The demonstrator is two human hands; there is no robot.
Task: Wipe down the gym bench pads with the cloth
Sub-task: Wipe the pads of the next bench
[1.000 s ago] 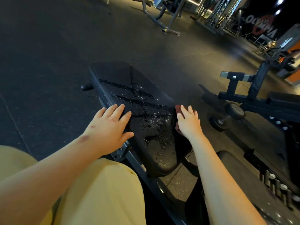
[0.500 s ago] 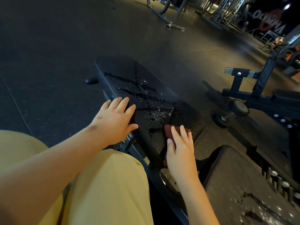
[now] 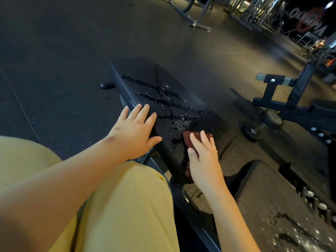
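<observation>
The left hand (image 3: 135, 131) is lying flat on the left edge of the long black padded bench pad (image 3: 145, 77), close to its near end. Its fingers are resting straight and slightly spread, pointing toward the far end, and the thumb is sticking out to the right across the pad surface. It is holding nothing.

The right hand (image 3: 203, 159) is pressing down on a small reddish-brown cloth (image 3: 188, 141) with fingers straight and close together and the thumb lying along the cloth's left side. The fingers are not curling round the fabric. The cloth is sitting on the near right part of the pad, mostly covered by the hand, with its far left corner showing past the fingertips. A reddish strip is also showing under the palm at the pad's near end, though whether the cloth is hanging over that edge cannot be told.

Streaks of shiny water droplets (image 3: 169, 104) are lying across the middle of the pad, between the two hands and beyond them.

A second black pad (image 3: 269, 193), also spotted with droplets, is sitting near right. The person's yellow trouser leg (image 3: 127, 206) is filling the near left, beneath the left forearm.
</observation>
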